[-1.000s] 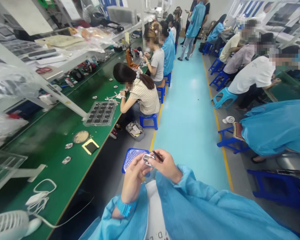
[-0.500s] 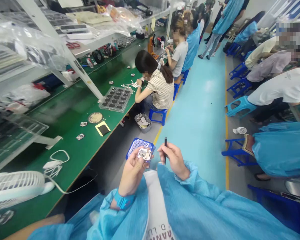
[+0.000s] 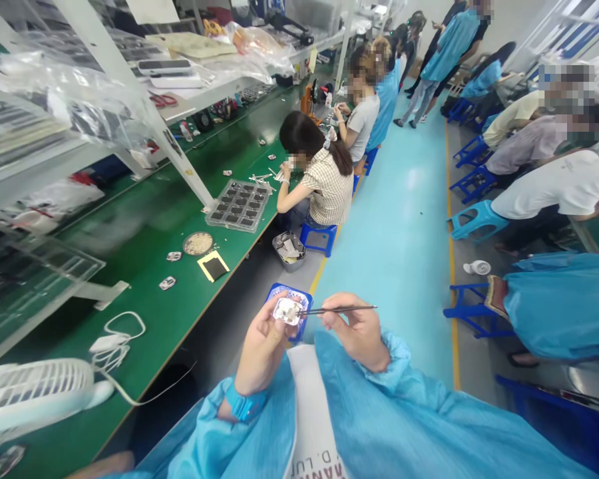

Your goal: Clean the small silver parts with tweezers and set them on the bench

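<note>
Two hands meet in front of the blue jacket (image 3: pixel 364 399), each holding something. The left hand (image 3: pixel 259 346) grips a small white case (image 3: pixel 282 311) by its edges, thumb on the near side. The right hand (image 3: pixel 357 332) pinches black tweezers (image 3: pixel 342 309) between thumb and fingers. The case sits right of the left thumb tip, over a blue basket (image 3: pixel 274 291) that lies below and is partly hidden; I can't make out the basket's contents.

Beyond the hands, ahead and slightly left, a grey bin (image 3: pixel 293 267) on the floor holds pale scraps (image 3: pixel 289 247). Further left, on the green counter (image 3: pixel 130 256), a clear tray (image 3: pixel 229 225) carries dark flat pieces (image 3: pixel 240 203) in its compartments. Nearer the hands, a round dish (image 3: pixel 198 254) is filled with small pale bits, just beside a yellow-edged black sheet (image 3: pixel 213 267).

The case shows its open face upward, its longer side running across from left to right. The tweezers lie nearly level, tips pointing left over the right side of the case; whether they touch it is unclear. The left forearm rises steeply, a blue band (image 3: pixel 243 404) at the wrist; the right hand angles in from the lower right, fingers bent.
</note>
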The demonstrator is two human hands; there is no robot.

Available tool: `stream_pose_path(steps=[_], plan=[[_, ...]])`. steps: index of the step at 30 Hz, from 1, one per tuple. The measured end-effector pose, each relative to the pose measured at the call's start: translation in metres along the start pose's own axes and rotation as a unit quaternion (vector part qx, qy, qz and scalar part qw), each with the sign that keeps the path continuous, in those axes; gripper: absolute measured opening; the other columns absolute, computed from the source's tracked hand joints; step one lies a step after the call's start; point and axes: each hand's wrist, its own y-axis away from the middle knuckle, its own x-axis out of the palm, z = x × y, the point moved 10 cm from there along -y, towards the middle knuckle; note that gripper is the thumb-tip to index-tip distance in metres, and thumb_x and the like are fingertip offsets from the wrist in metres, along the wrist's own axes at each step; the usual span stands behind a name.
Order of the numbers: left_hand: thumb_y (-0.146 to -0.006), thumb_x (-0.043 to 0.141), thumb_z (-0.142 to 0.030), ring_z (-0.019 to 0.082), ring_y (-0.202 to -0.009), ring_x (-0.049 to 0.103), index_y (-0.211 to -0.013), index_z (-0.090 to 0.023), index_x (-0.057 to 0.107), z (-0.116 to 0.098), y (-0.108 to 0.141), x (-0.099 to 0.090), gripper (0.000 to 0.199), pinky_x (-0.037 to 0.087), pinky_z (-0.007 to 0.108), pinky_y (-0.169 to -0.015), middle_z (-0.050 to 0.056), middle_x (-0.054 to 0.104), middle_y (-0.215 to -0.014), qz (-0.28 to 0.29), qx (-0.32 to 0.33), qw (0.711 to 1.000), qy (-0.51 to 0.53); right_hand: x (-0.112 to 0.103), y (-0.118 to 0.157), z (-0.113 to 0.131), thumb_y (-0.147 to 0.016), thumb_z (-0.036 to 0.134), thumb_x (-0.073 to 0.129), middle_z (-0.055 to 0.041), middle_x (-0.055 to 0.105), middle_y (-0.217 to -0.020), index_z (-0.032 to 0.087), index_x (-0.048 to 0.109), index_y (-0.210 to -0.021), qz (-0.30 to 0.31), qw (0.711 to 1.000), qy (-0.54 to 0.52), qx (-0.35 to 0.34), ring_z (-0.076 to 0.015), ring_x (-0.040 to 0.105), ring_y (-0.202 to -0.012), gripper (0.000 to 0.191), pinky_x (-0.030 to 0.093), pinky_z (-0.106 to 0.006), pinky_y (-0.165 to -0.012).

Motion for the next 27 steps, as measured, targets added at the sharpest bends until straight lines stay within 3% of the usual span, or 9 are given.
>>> stream_pose_path(steps=[9, 16, 27], plan=[[-0.087, 0.075, -0.041, 0.012, -0.079, 0.055, -0.134, -0.024, 0.062, -0.002, -0.012, -0.018, 0.052, 0.048, 0.022, -0.07, 0.011, 0.065, -0.114, -0.007, -0.025, 0.999, 0.032, 0.024, -0.014, -0.006, -0.087, 0.013, 0.072, -0.0024, 0.071, -0.095, 0.024, 0.071, -0.102, 0.01, 1.0, 0.027, 0.008, -0.0128, 0.068, -0.082, 0.018, 0.056, -0.023, -0.072], [-0.081, 0.08, -0.046, 0.013, -0.076, 0.054, -0.131, -0.024, 0.064, -0.013, -0.014, -0.053, 0.057, 0.047, 0.023, -0.069, 0.009, 0.066, -0.108, 0.0, -0.026, 0.998, 0.058, 0.068, -0.028, -0.015, -0.086, 0.012, 0.073, -0.0034, 0.073, -0.093, 0.023, 0.072, -0.102, 0.052, 0.998, 0.028, 0.004, -0.0146, 0.07, -0.085, 0.019, 0.056, -0.025, -0.074], [-0.084, 0.076, -0.047, 0.013, -0.078, 0.056, -0.133, -0.024, 0.063, -0.053, -0.016, -0.108, 0.055, 0.047, 0.022, -0.07, 0.008, 0.066, -0.112, 0.001, -0.008, 1.0, 0.024, 0.136, -0.05, -0.012, -0.087, 0.017, 0.074, -0.0041, 0.074, -0.089, 0.019, 0.073, -0.096, 0.066, 0.996, 0.054, -0.014, -0.0125, 0.071, -0.08, 0.009, 0.056, -0.02, -0.072]])
